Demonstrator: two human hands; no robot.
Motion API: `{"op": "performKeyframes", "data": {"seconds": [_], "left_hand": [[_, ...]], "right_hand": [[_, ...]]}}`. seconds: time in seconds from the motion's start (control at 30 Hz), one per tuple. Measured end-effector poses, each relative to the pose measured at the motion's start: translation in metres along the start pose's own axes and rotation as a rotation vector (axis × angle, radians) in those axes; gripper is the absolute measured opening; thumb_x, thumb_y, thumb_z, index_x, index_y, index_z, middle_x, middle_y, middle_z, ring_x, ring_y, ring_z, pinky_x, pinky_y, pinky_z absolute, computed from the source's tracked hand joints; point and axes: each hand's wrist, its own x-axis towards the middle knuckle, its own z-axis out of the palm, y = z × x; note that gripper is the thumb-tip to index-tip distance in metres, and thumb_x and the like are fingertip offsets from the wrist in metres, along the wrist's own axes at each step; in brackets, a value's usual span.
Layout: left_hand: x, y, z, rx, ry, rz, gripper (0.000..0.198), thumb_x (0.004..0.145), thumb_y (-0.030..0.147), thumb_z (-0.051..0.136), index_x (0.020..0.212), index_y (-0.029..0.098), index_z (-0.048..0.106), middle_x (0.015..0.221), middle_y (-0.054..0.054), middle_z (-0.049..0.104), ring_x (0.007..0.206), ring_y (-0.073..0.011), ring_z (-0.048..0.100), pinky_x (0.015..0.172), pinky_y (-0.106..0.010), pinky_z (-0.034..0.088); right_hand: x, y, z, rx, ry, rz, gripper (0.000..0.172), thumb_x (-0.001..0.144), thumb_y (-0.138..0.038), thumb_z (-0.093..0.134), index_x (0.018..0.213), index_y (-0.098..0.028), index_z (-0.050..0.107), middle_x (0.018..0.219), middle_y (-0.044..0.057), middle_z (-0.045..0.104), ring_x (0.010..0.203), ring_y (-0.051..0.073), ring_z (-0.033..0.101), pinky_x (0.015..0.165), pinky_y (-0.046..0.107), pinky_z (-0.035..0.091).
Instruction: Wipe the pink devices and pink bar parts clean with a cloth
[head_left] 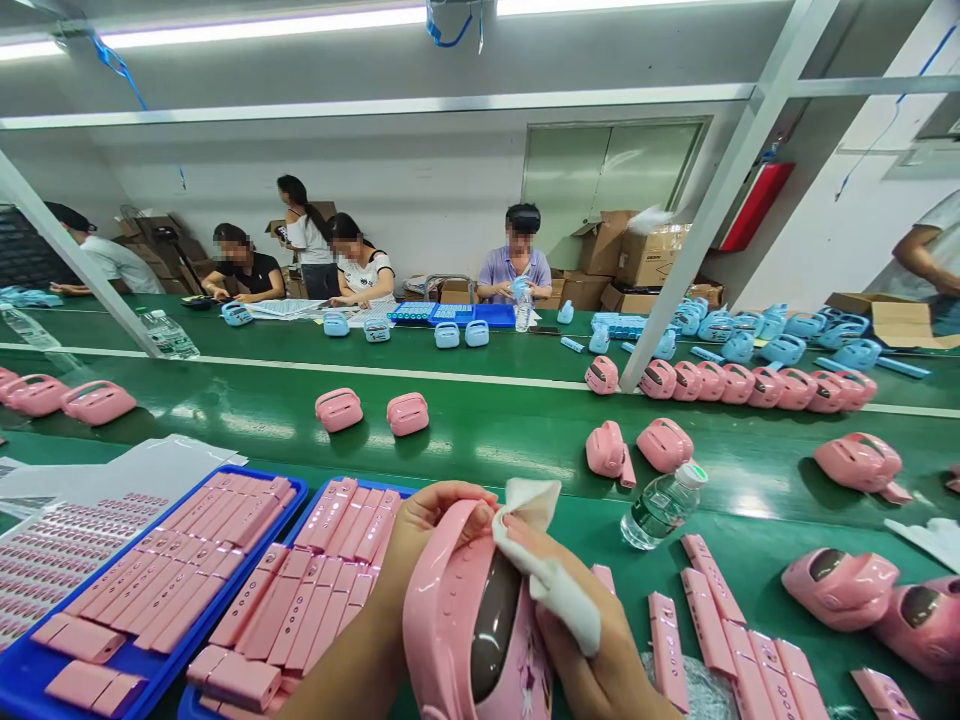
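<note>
My left hand [409, 560] grips a pink plastic device shell [457, 620] with a dark oval window, held upright at the bottom centre. My right hand [592, 640] presses a white cloth [544, 565] against the shell's top edge, beside the window. Two blue trays [30, 670] of pink rectangular panels lie just left of my hands. Loose pink panels [712, 620] lie on the green belt to the right.
A clear water bottle [661, 505] lies tilted on the green belt [487, 430]. Pink shells [840, 588] sit to the right and further back. Sticker sheets [52, 550] lie at left. Several people sit across the line among blue shells [780, 348] and cardboard boxes.
</note>
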Motion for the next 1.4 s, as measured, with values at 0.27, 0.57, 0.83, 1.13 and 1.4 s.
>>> {"op": "performKeyframes", "data": {"seconds": [0.27,0.57,0.83,1.13,1.4], "left_hand": [[-0.003,0.01,0.007,-0.03,0.014,-0.001,0.019,0.055,0.024,0.085,0.067,0.019,0.07,0.068,-0.001,0.073,0.06,-0.0139,0.066,0.06,-0.025,0.053],[0.0,0.017,0.018,0.042,-0.226,-0.014,0.016,0.059,0.026,0.082,0.066,0.02,0.069,0.07,-0.002,0.072,0.062,-0.0164,0.065,0.057,-0.026,0.052],[0.017,0.015,0.005,0.185,-0.103,-0.134,0.034,0.057,0.021,0.082,0.089,0.019,0.07,0.093,-0.007,0.073,0.086,-0.0224,0.067,0.071,-0.028,0.051],[-0.037,0.012,-0.007,0.241,-0.105,0.043,0.069,0.059,0.062,0.07,0.117,0.027,0.058,0.116,-0.009,0.065,0.106,-0.0335,0.059,0.084,-0.038,0.052],[-0.057,0.01,0.018,0.199,-0.041,-0.03,0.083,0.06,0.032,0.077,0.131,0.022,0.033,0.115,-0.011,0.066,0.104,-0.0309,0.063,0.09,-0.042,0.05]], "right_hand": [[-0.038,0.019,0.017,0.294,-0.005,0.31,0.028,0.086,-0.045,0.055,0.11,-0.035,0.065,0.111,0.0,0.069,0.104,0.022,0.065,0.096,0.037,0.048],[0.005,-0.012,0.001,1.068,-0.188,0.79,0.086,0.057,-0.074,0.064,0.124,-0.02,0.052,0.12,0.011,0.063,0.115,0.031,0.056,0.096,0.043,0.044],[0.004,-0.026,0.013,1.339,0.107,0.976,0.068,0.066,-0.054,0.061,0.122,-0.018,0.052,0.102,0.014,0.07,0.098,0.031,0.066,0.085,0.046,0.051],[0.004,-0.022,0.01,1.274,0.298,0.886,0.082,0.062,-0.053,0.073,0.131,-0.022,0.041,0.115,0.012,0.066,0.109,0.031,0.06,0.093,0.044,0.048],[0.014,-0.026,-0.002,1.264,0.233,0.967,0.074,0.066,-0.044,0.074,0.13,-0.022,0.044,0.112,0.01,0.067,0.113,0.029,0.056,0.098,0.043,0.043]]}}
